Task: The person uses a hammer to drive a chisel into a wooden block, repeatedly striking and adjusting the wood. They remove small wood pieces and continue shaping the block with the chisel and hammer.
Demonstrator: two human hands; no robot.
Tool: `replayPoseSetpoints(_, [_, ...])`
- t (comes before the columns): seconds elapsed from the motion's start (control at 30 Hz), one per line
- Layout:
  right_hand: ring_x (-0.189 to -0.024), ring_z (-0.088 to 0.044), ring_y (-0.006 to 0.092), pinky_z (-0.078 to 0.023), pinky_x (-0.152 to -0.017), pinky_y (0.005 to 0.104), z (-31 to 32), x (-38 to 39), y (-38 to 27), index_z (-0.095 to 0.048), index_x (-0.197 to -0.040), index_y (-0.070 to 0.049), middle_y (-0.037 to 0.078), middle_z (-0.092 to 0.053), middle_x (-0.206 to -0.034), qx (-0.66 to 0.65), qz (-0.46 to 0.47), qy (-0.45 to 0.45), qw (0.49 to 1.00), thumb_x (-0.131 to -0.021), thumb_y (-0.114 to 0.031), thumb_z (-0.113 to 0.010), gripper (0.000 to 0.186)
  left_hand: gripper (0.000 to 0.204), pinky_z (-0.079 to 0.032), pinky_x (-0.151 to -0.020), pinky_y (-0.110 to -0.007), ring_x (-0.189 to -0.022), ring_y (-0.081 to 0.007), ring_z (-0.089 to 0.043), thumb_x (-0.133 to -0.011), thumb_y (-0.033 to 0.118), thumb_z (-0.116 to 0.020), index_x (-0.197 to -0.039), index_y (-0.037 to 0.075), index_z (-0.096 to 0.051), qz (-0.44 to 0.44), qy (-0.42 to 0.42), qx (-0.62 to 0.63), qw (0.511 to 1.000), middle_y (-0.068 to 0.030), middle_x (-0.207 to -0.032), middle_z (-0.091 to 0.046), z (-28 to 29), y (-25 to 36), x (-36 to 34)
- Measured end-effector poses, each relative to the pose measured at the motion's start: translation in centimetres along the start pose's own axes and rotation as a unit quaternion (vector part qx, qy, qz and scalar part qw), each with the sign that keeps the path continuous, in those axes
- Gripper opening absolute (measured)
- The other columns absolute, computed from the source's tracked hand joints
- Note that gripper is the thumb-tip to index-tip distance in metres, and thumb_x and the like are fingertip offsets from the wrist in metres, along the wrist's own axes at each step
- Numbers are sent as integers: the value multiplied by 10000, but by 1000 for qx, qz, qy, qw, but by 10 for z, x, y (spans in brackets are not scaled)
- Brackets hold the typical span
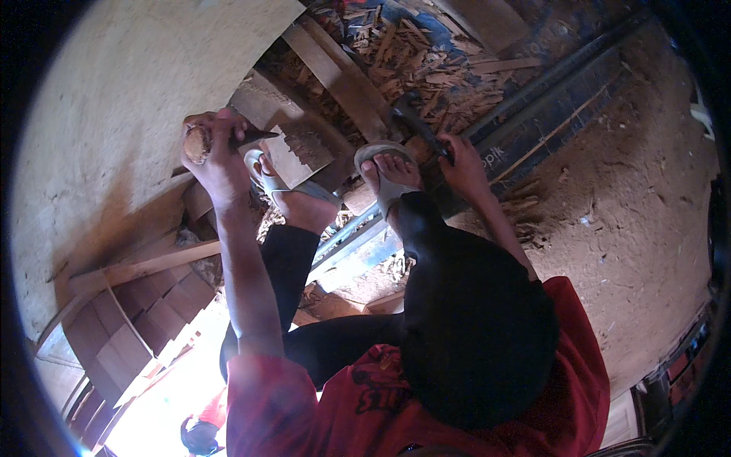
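Observation:
My left hand (217, 156) is closed around a chisel with a round wooden handle (196, 145); its dark blade points right onto a carved wooden block (293, 148). My right hand (463, 169) grips the dark handle of a hammer (417, 123), whose head hangs above the block's right end. Both my feet, in grey sandals (384, 171), rest on and beside the block. My knees in black trousers fill the middle of the view.
A heap of wood chips (415, 57) and a plank (339, 76) lie beyond the block. A dark metal beam (548, 114) runs diagonally over the dirt floor (632, 213). A plastered wall (114, 137) rises at left, wooden slats (137, 320) below it. Another person (199, 434) is at the bottom left.

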State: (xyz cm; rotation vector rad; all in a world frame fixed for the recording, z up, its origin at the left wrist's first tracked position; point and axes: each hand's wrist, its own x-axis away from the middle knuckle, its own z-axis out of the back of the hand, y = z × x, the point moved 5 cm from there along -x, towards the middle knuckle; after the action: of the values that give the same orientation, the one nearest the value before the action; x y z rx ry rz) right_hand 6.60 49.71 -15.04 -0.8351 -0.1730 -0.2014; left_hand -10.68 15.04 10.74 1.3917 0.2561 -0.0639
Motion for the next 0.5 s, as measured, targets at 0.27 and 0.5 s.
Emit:
replayPoseSetpoints(0.27, [-1108,-637,447,-530,-935,535,4,4,1,-564,-1412,-115,232,-630,-1208,-28,-25,-23,999,-908,-121,-727,530,124,-519,-736,-385,-718,-193,-580,-955,-50,-631,-931,21,-532,5,-19,36,999,-100,-846,-591,0,-4,2])
replayPoseSetpoints(0.5, [-1193,-620,474,-527,-990,558,4,1,-6,-542,-1439,-117,266,-621,-1292,13,-58,-65,996,-909,-185,-762,579,118,-515,-713,-362,-692,-175,-577,-958,-13,-661,-926,16,-551,35,-42,17,998,-92,-820,-608,-6,-6,5])
